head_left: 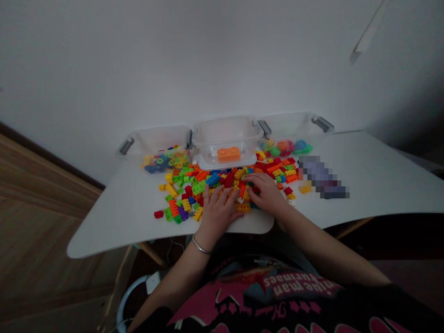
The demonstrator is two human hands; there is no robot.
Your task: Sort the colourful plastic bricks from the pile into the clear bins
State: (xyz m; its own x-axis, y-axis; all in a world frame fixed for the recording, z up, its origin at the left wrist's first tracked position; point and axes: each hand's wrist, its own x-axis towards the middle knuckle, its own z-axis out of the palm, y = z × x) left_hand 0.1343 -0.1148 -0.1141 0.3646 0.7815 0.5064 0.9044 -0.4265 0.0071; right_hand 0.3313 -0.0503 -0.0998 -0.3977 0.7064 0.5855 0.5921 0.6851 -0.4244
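Note:
A loose heap of colourful toy building bricks [199, 187] covers the middle of the white table. My left hand [218, 210] lies over the near side of the heap with its fingers spread, touching bricks. To its right, my right hand [268, 193] reaches in from the side, thumb and index finger apart. An orange-red brick [242, 189] stands close to these fingertips; a firm hold on it does not show. Just below it is an orange-yellow brick [243, 208] between the two hands. My right hand's other fingers are partly hidden.
Behind the heap, a clear bin [227, 132] contains a large orange brick [229, 154]. Clear bins with small coloured pieces flank it, one at left [163, 136] and one at right [291, 122]. A pixelated object [322, 177] lies on the white table [118, 217]; a wall rises behind.

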